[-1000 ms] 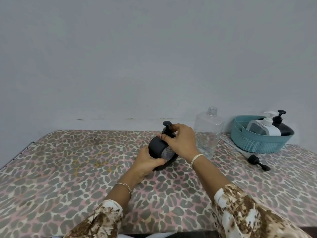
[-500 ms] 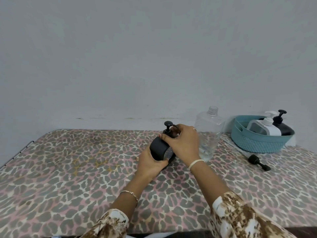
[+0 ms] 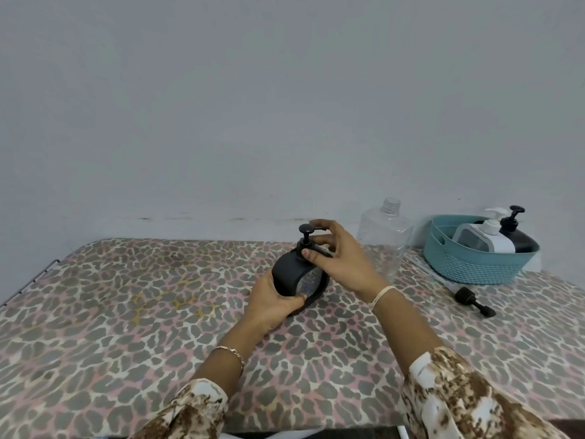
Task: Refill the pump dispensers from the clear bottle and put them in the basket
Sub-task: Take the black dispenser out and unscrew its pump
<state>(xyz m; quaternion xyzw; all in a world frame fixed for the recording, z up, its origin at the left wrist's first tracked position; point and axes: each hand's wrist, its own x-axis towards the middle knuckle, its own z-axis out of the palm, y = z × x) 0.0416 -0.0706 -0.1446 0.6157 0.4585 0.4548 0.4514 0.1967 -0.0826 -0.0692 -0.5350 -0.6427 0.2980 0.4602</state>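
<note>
A black pump dispenser (image 3: pixel 289 274) stands tilted on the table at centre. My left hand (image 3: pixel 272 304) grips its lower body from the near side. My right hand (image 3: pixel 340 259) pinches the pump collar at the top, thumb in front and fingers arched over the pump head. The clear bottle (image 3: pixel 384 239), uncapped, stands just right of my right hand. A teal basket (image 3: pixel 474 264) at the far right holds a white dispenser (image 3: pixel 484 237) and a black dispenser (image 3: pixel 516 236).
A loose black pump head (image 3: pixel 473 301) lies on the table in front of the basket. The leopard-print tablecloth (image 3: pixel 126 312) covers the table, which meets a plain wall behind. The table's left edge shows a metal frame (image 3: pixel 28 280).
My right hand's fingers have lifted and spread over the pump head while the thumb stays on the collar. The dispenser has moved slightly away from me with both hands.
</note>
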